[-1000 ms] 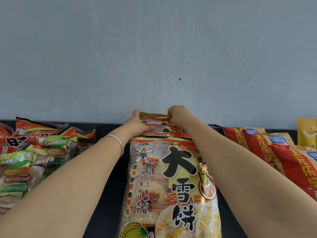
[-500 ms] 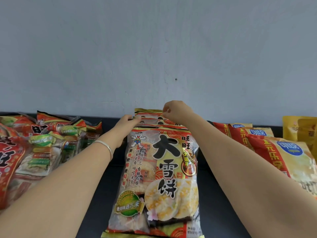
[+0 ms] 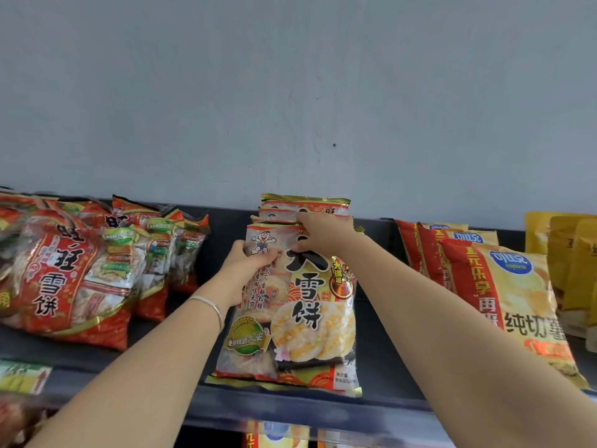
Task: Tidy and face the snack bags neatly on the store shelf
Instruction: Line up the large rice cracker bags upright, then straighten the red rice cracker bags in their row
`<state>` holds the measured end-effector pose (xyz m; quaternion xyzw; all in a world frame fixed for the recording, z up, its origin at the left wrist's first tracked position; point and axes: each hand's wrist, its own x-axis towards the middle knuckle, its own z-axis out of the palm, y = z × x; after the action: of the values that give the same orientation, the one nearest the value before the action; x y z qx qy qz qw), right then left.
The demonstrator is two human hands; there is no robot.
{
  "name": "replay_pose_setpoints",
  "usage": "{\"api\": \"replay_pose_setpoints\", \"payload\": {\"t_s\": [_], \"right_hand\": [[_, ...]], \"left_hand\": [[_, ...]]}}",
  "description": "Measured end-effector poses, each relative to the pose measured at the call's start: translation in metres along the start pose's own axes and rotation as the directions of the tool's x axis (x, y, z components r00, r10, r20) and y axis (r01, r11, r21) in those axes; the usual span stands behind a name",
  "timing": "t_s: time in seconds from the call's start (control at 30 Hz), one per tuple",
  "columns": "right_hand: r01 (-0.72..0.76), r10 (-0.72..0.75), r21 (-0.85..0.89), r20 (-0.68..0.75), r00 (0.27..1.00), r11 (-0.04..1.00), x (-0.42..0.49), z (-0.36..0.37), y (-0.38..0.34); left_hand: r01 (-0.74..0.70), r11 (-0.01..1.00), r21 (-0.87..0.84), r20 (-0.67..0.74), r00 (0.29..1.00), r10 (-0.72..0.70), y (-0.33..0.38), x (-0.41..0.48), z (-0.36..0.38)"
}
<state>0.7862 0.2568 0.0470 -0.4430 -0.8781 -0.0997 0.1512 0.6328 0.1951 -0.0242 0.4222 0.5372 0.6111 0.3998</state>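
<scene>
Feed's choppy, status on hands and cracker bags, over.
Left hand grips front cracker bag, upper left edge. Right hand curled over its top edge. Faces out, row of bags behind. Chip bags apart.

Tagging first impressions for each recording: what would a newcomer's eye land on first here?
At the centre of the dark shelf, the left hand and right hand hold the upper part of a clear-and-gold plastic cracker bag printed with big black characters. Slumped red plastic cracker bags crowd the left end; yellow-and-red crisp bags lean at the right.
</scene>
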Motion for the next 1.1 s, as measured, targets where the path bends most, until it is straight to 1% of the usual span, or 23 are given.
{"api": "replay_pose_setpoints", "payload": {"t_s": [0.13,0.23,0.3,0.37,0.47,0.53,0.67,0.8,0.9,1.1], "right_hand": [[0.006,-0.006,-0.001,0.032,0.999,1.0,0.001,-0.004,0.001],[0.051,-0.053,0.079,0.023,0.998,0.996,-0.002,0.0,0.0],[0.031,-0.032,0.076,0.014,0.999,0.997,-0.005,0.001,0.0],[-0.001,0.001,0.032,-0.001,1.0,0.999,-0.009,0.002,0.0],[-0.016,0.02,0.038,-0.093,0.995,0.999,-0.015,0.001,-0.009],[0.013,-0.002,0.064,-0.174,0.985,0.998,-0.017,0.001,-0.021],[0.139,-0.122,0.048,-0.26,0.958,0.989,-0.012,0.009,-0.053],[0.209,-0.186,0.082,-0.227,0.956,0.975,-0.004,0.019,-0.092],[0.238,-0.215,0.089,-0.213,0.953,0.967,0.008,0.025,-0.126],[0.249,-0.215,0.148,-0.212,0.953,0.957,0.046,0.033,-0.203]], "left_hand": [[-0.036,0.998,0.042,-0.098,0.994,0.04,-0.005,0.002,0.009],[-0.047,0.991,0.121,-0.154,0.986,0.065,-0.005,0.004,0.01],[-0.063,0.977,0.204,-0.154,0.984,0.095,-0.001,0.001,0.011],[-0.094,0.947,0.308,-0.161,0.976,0.149,0.005,-0.002,0.01],[-0.136,0.9,0.413,-0.165,0.961,0.221,0.012,-0.012,0.005],[-0.17,0.853,0.493,-0.161,0.946,0.282,0.015,-0.019,-0.004],[-0.209,0.727,0.654,-0.156,0.903,0.4,0.018,-0.035,-0.035],[-0.229,0.618,0.752,-0.137,0.863,0.486,0.019,-0.047,-0.075],[-0.214,0.557,0.802,-0.158,0.825,0.543,0.02,-0.052,-0.112],[-0.125,0.494,0.86,-0.235,0.763,0.602,0.027,-0.045,-0.2]]}}
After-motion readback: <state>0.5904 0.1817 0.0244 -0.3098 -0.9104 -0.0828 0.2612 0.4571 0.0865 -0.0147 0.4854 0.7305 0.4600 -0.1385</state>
